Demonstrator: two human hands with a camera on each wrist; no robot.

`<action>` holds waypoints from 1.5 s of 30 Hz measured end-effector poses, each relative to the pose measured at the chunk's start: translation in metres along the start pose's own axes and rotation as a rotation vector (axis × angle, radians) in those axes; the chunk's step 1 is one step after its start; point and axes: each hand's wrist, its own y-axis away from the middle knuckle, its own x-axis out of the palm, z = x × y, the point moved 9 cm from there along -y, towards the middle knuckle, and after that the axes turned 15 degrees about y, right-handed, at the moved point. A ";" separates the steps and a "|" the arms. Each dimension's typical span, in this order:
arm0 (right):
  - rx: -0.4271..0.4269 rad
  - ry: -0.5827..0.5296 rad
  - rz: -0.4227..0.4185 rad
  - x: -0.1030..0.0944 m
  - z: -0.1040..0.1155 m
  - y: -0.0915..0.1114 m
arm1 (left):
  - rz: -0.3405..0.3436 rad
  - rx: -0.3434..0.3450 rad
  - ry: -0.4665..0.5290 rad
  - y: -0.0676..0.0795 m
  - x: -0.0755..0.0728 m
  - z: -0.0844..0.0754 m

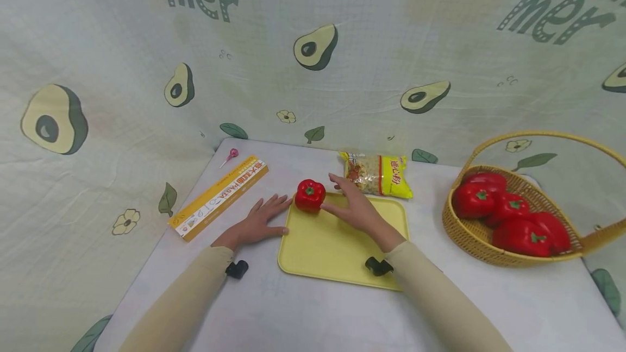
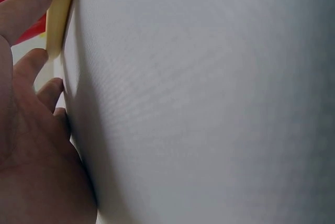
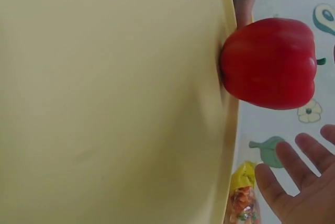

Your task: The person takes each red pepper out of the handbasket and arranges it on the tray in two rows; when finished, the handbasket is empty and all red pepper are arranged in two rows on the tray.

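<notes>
A red bell pepper [image 1: 310,195] with a green stem stands upright in the far left corner of a yellow tray [image 1: 337,243]. My left hand [image 1: 256,223] lies at the tray's left edge with fingers extended and the thumb at the rim; the left wrist view shows its fingers by that rim [image 2: 58,20]. Over the tray's far side, my right hand [image 1: 354,208] reaches toward the pepper with spread fingers, holding nothing. In the right wrist view a gap shows between those fingers [image 3: 293,166] and the pepper [image 3: 269,64].
A wicker basket [image 1: 469,246] of several red bell peppers [image 1: 513,208] stands at right. Behind the tray lies a yellow food packet [image 1: 379,174]. A long pasta box [image 1: 220,197] and a pink lollipop [image 1: 233,153] are at left. Avocado-printed cloth [image 1: 362,96] hangs behind the table.
</notes>
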 end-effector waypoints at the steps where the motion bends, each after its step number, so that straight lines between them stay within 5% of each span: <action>1: -0.008 0.004 -0.003 -0.001 0.000 0.001 | -0.002 0.005 0.004 0.000 0.000 -0.001; 45: 0.027 0.103 -0.044 -0.044 -0.029 0.070 | -0.002 0.024 -0.017 0.000 0.000 0.002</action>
